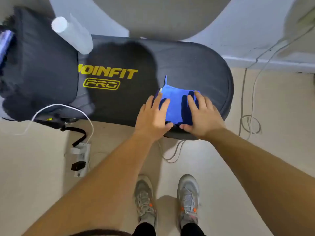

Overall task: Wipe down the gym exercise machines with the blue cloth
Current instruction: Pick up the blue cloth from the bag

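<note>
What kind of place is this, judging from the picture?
Likely a gym or home workout room: a black padded bench with a yellow PRO logo, and sports shoes on the floor.

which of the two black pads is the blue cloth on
The long rounded pad printed with yellow PRO lettering: the blue cloth lies flat near its right end. The other pad, further left, is plain black and has no cloth on it.

Blue cloth point(175, 103) folded approx square, flat on black machine pad point(196, 65), just right of yellow logo point(107, 74).
</note>
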